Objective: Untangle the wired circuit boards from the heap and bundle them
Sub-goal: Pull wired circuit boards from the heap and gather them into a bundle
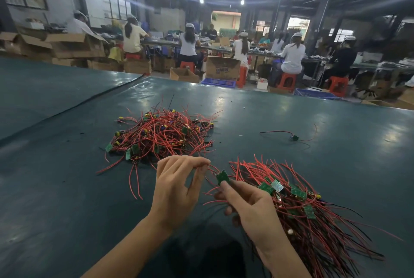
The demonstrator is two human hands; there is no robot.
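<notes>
A tangled heap (161, 134) of small green circuit boards with red and black wires lies on the dark green table (67, 177), ahead of my hands. My left hand (177, 188) pinches a red wire between thumb and fingertips. That wire leads to a small green board (222, 177), which my right hand (248, 206) holds between thumb and finger. To the right of my right hand lies a sorted bundle (309, 215) of boards with their wires fanned out in roughly the same direction.
A single wired board (294, 137) lies alone at the right middle of the table. Beyond the table's far edge, several seated workers, cardboard boxes (221, 68), red stools and blue crates fill the hall.
</notes>
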